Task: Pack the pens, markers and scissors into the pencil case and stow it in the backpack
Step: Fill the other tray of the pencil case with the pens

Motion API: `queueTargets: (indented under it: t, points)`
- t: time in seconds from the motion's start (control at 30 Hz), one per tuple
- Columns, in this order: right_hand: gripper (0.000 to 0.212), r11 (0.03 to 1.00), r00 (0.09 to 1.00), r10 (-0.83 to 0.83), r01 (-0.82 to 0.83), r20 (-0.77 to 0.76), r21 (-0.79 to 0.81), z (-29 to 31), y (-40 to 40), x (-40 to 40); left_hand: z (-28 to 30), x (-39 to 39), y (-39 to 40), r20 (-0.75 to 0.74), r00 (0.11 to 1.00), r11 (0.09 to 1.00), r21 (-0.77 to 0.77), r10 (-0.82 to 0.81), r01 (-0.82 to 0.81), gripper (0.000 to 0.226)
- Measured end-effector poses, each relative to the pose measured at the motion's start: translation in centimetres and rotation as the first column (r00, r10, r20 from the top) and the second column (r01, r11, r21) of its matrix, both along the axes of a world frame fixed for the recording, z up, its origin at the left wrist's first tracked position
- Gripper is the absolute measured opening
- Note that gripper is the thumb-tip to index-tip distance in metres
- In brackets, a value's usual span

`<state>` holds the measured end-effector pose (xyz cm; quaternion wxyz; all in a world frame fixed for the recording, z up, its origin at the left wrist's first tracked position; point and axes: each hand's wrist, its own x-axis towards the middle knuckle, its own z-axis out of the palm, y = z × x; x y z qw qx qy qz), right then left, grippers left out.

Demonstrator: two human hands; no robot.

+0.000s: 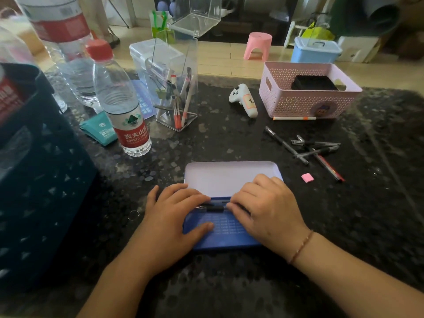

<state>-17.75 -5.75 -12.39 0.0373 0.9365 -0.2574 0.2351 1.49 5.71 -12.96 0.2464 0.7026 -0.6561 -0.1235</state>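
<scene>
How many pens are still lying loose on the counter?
About 5: four crossed in a pile right of the pencil case, one white pen against the pink basket. Overlaps may hide more.

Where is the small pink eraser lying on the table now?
In the head view, the pink eraser lies on the dark table, right of the open pencil case and just below the loose pens.

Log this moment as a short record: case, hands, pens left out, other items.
case: blue pencil case, lid open, on the dark table
left hand: fingers on a black pen in the case
right hand: fingertips on the same pen
pens left out: loose pens right of case; one by the pink basket
other: pink eraser, water bottle
</scene>
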Motion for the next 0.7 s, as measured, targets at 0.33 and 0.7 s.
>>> queueTargets:
  t: [0.33,0.7]
  points:
    - [0.007,0.961,0.959,-0.256,0.266,-0.121,0.075,1.4,-0.6,-6.0,-0.4,0.2,-0.3,0.027,0.999,0.997,-0.070,0.026,-0.024,0.034]
    - [0.016,0.987,0.987,-0.133,0.140,-0.088,0.081,1.3,-0.6,-5.4,-0.3,-0.2,-0.6,0.075,0.993,0.986,-0.148,0.088,-0.076,0.025]
